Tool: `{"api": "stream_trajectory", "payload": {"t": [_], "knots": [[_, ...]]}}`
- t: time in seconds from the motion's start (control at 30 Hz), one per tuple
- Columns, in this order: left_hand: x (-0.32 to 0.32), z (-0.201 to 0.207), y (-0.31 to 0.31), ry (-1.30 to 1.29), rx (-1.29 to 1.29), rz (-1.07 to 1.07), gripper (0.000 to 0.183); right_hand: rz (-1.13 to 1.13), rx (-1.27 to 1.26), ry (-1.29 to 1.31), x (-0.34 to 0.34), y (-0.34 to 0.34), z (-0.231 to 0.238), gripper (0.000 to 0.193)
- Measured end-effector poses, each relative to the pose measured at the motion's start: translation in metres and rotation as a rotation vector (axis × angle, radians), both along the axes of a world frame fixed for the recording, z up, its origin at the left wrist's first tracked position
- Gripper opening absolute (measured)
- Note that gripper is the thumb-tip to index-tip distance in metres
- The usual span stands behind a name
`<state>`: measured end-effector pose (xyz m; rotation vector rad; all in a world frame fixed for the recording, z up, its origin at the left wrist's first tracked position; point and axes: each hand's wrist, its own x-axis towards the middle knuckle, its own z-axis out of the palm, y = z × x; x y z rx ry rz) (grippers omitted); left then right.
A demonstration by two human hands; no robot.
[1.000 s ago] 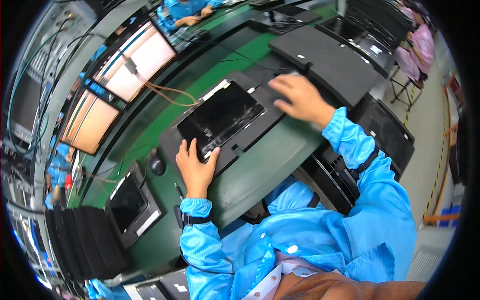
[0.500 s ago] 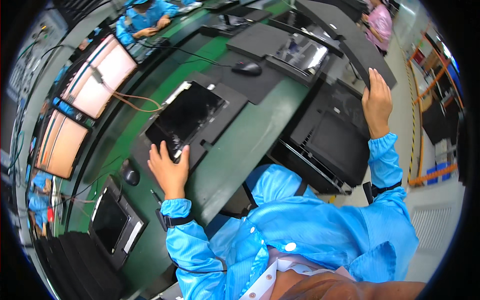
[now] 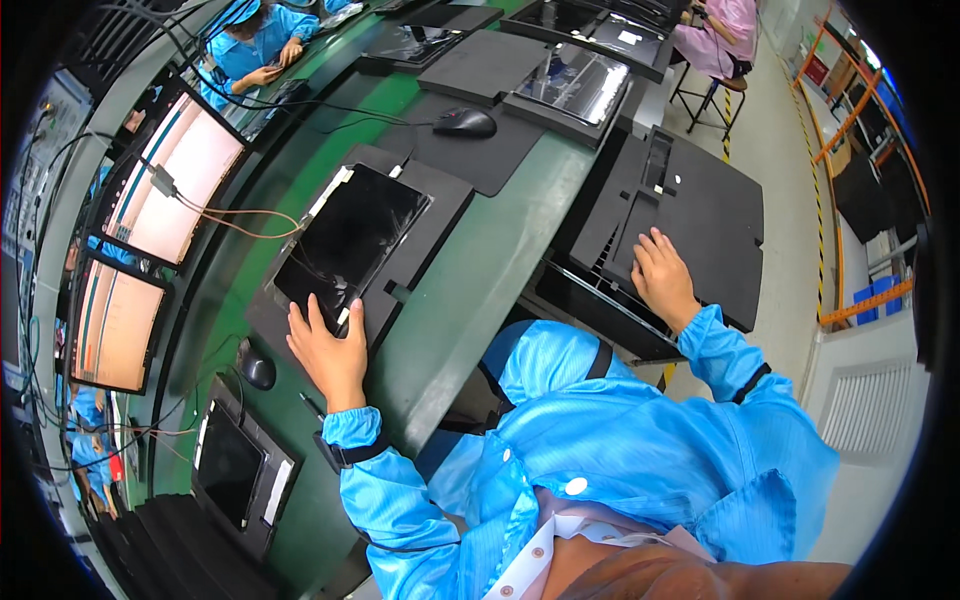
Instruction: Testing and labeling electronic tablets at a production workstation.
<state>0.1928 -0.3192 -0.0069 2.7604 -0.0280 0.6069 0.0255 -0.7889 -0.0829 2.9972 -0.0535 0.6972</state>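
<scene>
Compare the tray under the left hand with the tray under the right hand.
The tray under the left hand, the bench tray, holds a dark glossy panel; the side tray under the right hand holds nothing. The bench tray lies on the green bench; the side tray tops a stack beside it. Both are flat and black.

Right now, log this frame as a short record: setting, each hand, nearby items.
setting: green workbench with lit monitors along its far side
left hand: fingers on the near edge of a dark screen panel lying in a black tray
right hand: flat on the top of a stack of black trays beside the bench
nearby: black mouse; smaller screen unit at the left
others: two seated people at the far end
</scene>
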Motion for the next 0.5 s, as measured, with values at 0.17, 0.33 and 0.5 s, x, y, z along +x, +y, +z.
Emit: {"api": "stream_trajectory", "payload": {"t": [0.17,0.33,0.5], "knots": [[0.001,0.001,-0.001,-0.073,0.033,-0.026,0.073,0.032,0.140,-0.109,0.033,0.023,0.008,0.037],[0.001,-0.002,-0.001,-0.040,0.027,-0.004,0.072,0.313,0.524,-0.134,0.086,0.054,0.073,0.043],[0.001,0.004,-0.006,-0.038,0.022,-0.020,0.071,0.497,1.721,0.163,0.291,0.035,0.156,0.042]]}}
